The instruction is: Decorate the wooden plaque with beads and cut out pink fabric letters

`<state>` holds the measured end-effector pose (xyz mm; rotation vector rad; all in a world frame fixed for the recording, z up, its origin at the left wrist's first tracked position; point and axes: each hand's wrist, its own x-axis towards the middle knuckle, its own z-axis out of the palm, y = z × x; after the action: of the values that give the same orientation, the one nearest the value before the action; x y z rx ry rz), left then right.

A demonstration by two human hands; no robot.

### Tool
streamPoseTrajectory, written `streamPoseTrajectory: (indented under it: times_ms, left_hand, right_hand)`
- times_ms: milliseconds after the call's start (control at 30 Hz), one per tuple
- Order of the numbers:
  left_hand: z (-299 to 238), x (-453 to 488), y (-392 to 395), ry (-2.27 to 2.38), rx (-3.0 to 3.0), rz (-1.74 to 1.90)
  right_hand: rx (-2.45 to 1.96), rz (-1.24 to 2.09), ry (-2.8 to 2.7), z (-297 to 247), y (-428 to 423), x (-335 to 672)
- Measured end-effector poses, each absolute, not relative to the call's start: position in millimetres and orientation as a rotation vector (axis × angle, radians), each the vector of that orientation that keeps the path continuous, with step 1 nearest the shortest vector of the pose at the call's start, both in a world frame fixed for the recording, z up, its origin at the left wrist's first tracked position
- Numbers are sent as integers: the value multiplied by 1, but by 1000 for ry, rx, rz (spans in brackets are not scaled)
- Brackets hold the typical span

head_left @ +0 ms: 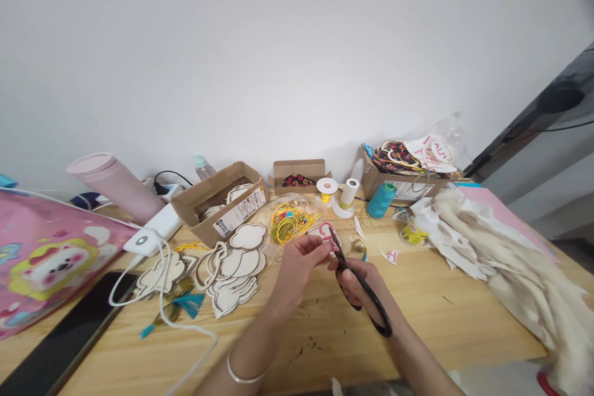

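Note:
My left hand (pixel 301 260) pinches a small white piece with a pink letter-like shape (pixel 326 232) on it, above the middle of the wooden table. My right hand (pixel 364 284) grips black-handled scissors (pixel 369 297), whose blades point up and to the left against that piece. Whether the blades are parted is hard to make out. Just right of my hands a white cutout with a pink letter (pixel 388 255) lies on the wood, near a thin white scrap (pixel 359 229) and a small gold bell-like piece (pixel 358 246).
Cloud-shaped cutouts (pixel 236 263) lie left of my hands, before an open cardboard box (pixel 223 198). Yellow and green cords (pixel 292 223) sit behind. A teal thread cone (pixel 382 200) stands at back right; crumpled cream fabric (pixel 505 260) covers the right side. A white cable (pixel 162 297) crosses the left.

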<state>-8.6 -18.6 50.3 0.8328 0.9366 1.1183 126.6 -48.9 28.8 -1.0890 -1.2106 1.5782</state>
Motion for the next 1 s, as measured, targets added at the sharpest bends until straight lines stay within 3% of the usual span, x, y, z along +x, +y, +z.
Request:
streamPoseTrajectory:
  times_ms: [1000]
  left_hand:
    - [52, -9, -20, 925, 780, 1131]
  right_hand:
    - [-1151, 1469, -1245, 32, -53, 122]
